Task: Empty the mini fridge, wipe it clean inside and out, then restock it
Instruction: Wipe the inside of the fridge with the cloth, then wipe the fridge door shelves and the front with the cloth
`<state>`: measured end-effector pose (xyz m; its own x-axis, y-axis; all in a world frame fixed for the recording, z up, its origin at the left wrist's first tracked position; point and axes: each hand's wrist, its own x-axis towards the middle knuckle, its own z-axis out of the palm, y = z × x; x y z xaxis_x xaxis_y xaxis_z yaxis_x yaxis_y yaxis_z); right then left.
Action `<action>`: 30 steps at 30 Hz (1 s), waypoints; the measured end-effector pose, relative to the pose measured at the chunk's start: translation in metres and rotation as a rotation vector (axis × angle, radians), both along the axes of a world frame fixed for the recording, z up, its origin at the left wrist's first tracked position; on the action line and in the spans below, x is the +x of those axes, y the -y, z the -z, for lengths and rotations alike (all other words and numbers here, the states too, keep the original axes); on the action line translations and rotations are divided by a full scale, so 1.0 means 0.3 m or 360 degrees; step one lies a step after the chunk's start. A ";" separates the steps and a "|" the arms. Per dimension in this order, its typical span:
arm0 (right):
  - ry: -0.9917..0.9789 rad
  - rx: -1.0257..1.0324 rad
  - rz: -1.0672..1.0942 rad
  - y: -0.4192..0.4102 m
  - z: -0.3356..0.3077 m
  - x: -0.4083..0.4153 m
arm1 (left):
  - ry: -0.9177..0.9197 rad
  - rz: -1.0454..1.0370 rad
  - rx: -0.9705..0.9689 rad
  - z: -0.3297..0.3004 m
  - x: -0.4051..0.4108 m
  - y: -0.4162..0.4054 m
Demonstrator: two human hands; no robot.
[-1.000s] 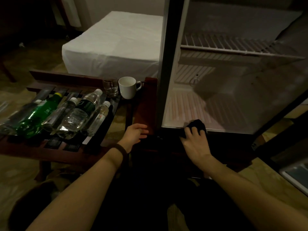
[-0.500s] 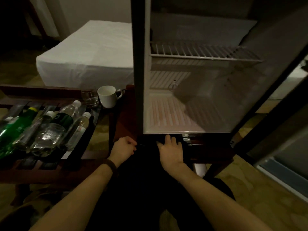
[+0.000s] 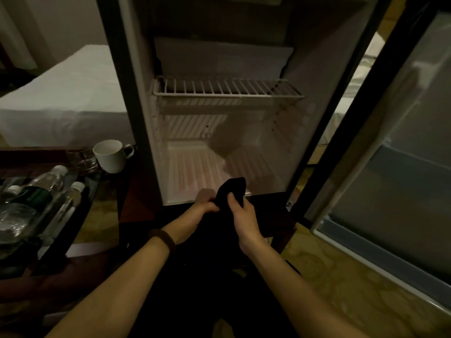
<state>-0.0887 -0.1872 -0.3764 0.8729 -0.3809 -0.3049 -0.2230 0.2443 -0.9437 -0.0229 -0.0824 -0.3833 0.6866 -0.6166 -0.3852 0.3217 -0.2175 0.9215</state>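
The mini fridge (image 3: 268, 152) stands open in front of me, with nothing inside but a white wire shelf (image 3: 227, 90) across its upper half. Its door (image 3: 400, 167) is swung out to the right. Just before the fridge's bottom lip, a black cloth (image 3: 231, 191) sticks up between my hands. My right hand (image 3: 244, 215) grips it from the right, fingers curled round it. My left hand (image 3: 202, 211) pinches its left side. On the wooden rack (image 3: 80, 250) at the left lie several water bottles (image 3: 48, 191) and a green bottle.
A white mug (image 3: 111, 154) and a clear glass (image 3: 83, 159) stand at the rack's far end, beside the fridge. A white-sheeted bed (image 3: 63, 98) fills the back left. Patterned floor (image 3: 329, 276) shows at the right, under the open door.
The view has swung right and up onto the fridge. My left hand left the rack's edge and joined my right at the cloth, which is now lifted off the fridge's bottom lip.
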 end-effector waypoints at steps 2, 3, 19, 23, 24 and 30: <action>0.0029 0.0155 -0.0036 0.028 -0.011 -0.014 | -0.0283 -0.0025 -0.0197 -0.012 -0.024 0.018; 0.0041 0.0141 -0.0063 0.039 -0.006 -0.019 | -0.0279 -0.0051 -0.0207 -0.002 -0.027 0.032; 0.0160 -0.1048 0.0455 0.348 -0.110 -0.254 | 0.0249 -0.0233 -0.0164 -0.087 -0.080 0.327; 0.0156 -0.1357 0.1151 0.375 -0.119 -0.343 | 0.0309 -0.0228 -0.0281 -0.136 -0.096 0.383; 0.0097 -0.1433 0.1220 0.383 -0.120 -0.338 | 0.0306 -0.0233 -0.0295 -0.145 -0.101 0.393; -0.0250 -0.1411 0.0985 0.438 -0.121 -0.222 | 0.0231 -0.0334 -0.0358 -0.171 -0.113 0.412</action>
